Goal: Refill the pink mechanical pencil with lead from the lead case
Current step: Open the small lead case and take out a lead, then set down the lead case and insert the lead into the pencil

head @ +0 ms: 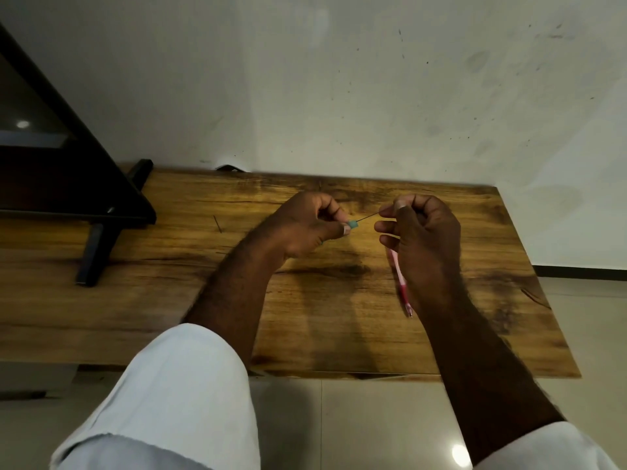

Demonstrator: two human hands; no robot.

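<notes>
Above the middle of the wooden table [339,334], my left hand [305,222] grips a small teal lead case [353,225] between thumb and forefinger; most of the case is hidden in the fist. A thin dark lead [368,217] runs from the case's mouth up to the right, its far end pinched by the thumb and forefinger of my right hand [424,239]. The same hand's lower fingers hold the pink mechanical pencil [402,286], which hangs under the palm, tip pointing down towards me.
A black stand with slanted legs [98,239] occupies the table's left end under a dark panel. A short dark stick, perhaps a lead [217,222], lies on the wood left of my left hand. A white wall rises right behind the table. Tiled floor lies right and below.
</notes>
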